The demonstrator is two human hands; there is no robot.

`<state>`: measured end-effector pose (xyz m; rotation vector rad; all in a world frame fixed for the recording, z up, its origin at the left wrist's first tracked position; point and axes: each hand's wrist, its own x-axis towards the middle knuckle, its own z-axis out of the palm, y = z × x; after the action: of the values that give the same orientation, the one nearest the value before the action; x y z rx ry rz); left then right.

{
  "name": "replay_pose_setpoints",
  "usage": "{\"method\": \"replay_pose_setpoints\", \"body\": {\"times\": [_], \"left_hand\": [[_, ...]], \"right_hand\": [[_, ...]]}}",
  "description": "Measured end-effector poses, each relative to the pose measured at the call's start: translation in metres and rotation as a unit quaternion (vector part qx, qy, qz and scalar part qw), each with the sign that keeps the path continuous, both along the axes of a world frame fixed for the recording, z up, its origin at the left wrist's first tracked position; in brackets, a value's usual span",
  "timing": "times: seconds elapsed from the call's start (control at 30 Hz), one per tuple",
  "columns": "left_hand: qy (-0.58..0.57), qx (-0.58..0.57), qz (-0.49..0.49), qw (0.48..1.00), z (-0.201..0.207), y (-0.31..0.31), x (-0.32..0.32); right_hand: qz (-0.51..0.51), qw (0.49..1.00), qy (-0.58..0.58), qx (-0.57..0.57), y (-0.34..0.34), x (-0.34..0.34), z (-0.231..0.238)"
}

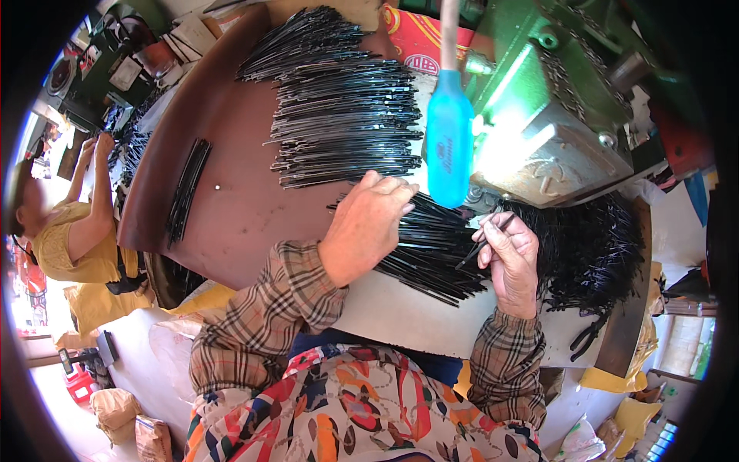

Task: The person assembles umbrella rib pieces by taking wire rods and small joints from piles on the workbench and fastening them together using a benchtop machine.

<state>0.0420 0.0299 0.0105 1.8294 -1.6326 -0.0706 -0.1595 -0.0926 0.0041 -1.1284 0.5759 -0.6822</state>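
My left hand (368, 223) is closed at the left end of a pile of thin black metal-looking rods (435, 266), knuckles up. Its fingertips are hidden, so I cannot make out what they grip. To the right of that pile, my right hand (509, 262) pinches a thin dark rod (471, 256) between thumb and fingers. The rod slants down to the left over the pile. Just above the right hand is the lit metal working end of a green machine (531, 173). A blue paddle-shaped piece (449, 146) hangs between the hands.
Long stacks of similar rods (346, 115) lie on the brown sheet (239, 146), with a small bundle (188, 189) at its left. A tangled black heap (600, 254) and pliers (589, 337) sit at right. Another person (81, 231) works at far left.
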Motion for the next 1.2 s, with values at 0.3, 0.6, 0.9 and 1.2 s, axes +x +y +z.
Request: {"method": "replay_pose_setpoints", "body": {"times": [0.3,0.6,0.9,1.2], "left_hand": [[-0.031,0.014,-0.010,0.999,-0.005,-0.003,-0.004],[-0.031,-0.014,0.070,0.997,-0.024,-0.011,0.042],[-0.016,0.030,0.038,0.999,-0.025,-0.009,0.041],[-0.028,-0.030,0.108,0.993,-0.027,-0.009,0.049]], "right_hand": [[0.009,0.999,0.015,0.045,0.002,0.000,-0.001],[0.031,0.999,0.013,0.037,0.000,0.000,0.000],[0.039,0.998,0.045,0.032,0.000,0.000,-0.003],[0.049,0.997,0.047,0.024,0.001,0.002,-0.003]]}}
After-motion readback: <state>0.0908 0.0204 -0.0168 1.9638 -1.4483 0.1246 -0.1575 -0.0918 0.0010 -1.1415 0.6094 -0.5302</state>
